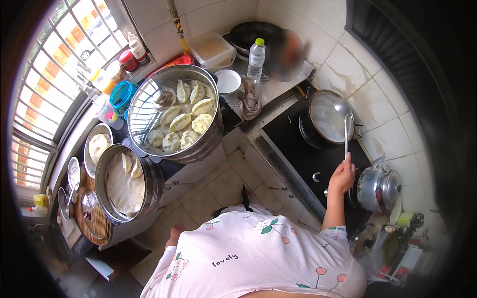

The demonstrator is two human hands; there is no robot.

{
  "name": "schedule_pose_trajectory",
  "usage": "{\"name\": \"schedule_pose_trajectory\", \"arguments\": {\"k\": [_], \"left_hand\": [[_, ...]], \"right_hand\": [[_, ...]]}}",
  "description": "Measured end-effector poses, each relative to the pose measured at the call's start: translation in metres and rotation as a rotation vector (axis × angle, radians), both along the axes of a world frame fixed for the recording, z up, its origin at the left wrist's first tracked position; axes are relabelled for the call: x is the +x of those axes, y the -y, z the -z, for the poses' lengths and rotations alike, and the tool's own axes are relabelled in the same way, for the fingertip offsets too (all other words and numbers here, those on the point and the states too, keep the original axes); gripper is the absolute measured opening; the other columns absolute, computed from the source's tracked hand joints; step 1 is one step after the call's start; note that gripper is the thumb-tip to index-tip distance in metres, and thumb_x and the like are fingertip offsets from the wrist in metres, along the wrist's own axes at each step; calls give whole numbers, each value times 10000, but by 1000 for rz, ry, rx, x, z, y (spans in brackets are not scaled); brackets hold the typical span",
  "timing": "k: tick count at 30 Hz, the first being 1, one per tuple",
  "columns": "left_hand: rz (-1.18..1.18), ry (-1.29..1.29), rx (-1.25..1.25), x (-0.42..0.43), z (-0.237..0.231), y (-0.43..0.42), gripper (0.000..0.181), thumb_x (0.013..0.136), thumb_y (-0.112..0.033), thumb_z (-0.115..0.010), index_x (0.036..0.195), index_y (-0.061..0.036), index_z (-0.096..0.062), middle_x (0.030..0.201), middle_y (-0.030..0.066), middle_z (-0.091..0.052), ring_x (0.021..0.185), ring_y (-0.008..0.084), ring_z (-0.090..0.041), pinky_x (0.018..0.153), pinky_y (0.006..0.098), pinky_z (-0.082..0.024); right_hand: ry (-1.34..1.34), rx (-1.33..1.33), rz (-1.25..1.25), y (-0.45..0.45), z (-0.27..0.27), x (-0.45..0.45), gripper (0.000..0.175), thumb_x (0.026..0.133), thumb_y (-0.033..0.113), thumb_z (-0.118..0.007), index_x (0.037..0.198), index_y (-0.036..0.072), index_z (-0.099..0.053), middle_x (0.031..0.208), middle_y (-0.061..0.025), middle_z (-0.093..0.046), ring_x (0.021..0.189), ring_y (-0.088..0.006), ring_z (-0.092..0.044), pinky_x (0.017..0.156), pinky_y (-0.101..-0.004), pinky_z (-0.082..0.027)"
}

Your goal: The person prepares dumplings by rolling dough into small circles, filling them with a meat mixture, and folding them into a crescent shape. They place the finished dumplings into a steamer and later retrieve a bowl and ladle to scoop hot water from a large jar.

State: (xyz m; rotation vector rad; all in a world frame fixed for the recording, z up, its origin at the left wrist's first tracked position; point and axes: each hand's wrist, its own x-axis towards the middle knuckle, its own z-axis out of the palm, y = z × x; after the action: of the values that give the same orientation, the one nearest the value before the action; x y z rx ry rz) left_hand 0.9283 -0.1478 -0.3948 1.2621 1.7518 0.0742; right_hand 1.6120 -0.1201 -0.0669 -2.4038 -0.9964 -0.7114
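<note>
My right hand (341, 178) grips the handle of a metal ladle (346, 139). The ladle's bowl rests in cloudy, whitish liquid inside a dark pot (306, 130) on the black stovetop (288, 139). Steam or glare blurs part of the liquid. Low by my left side hangs my left hand (176, 231), small and blurred, partly behind the sleeve; its fingers cannot be made out. Just behind my right hand, a metal kettle (374, 188) stands beside the wall.
A large steamer (203, 149) under a glass lid (149, 123) holds several pleated dumplings (203, 107). Beside it, a smaller steamer pot (152, 186) has two dumplings on a pale cloth or dough sheet. A water bottle (255, 65), a white bowl (228, 82) and a rag (250, 102) occupy the corner.
</note>
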Motion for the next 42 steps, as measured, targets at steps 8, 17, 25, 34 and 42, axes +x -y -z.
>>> {"name": "schedule_pose_trajectory", "arguments": {"k": [8,17,25,34,42], "left_hand": [[-395,468,-45,-12,-2,-13,292,717,-167,-658,984,-72,-592,864,81,-659,804,193,-646,694,319,-520],[-543,234,31,-13,21,73,196,798,-83,-661,975,-11,-614,868,84,-652,757,171,-614,671,300,-506],[-585,217,-20,22,-16,64,179,802,-119,-668,935,-9,-617,831,71,-646,722,153,-596,643,304,-501],[-629,376,119,20,-53,41,182,806,-159,-677,889,-8,-621,790,56,-640,684,134,-577,612,309,-496],[-437,-14,111,13,-62,88,193,813,-157,-657,881,19,-617,768,88,-655,681,136,-603,606,290,-491]], "right_hand": [[-207,173,-564,-124,-27,-79,347,827,46,-553,1165,117,-587,765,-96,-566,647,-277,-572,554,-383,-449],[-305,-214,-543,-257,79,-129,286,897,174,-457,1158,185,-571,875,-124,-597,749,-319,-611,597,-443,-481],[-415,-238,-545,-266,90,-137,303,871,157,-455,1152,180,-566,1154,-179,-539,816,-339,-615,633,-444,-503],[-439,-119,-557,-252,68,-134,350,825,170,-557,1161,78,-530,1001,-137,-557,861,-320,-585,669,-425,-488],[-289,251,-811,-213,42,-159,313,745,-31,-551,1048,20,-609,937,-141,-593,874,-321,-547,760,-397,-438]]}}
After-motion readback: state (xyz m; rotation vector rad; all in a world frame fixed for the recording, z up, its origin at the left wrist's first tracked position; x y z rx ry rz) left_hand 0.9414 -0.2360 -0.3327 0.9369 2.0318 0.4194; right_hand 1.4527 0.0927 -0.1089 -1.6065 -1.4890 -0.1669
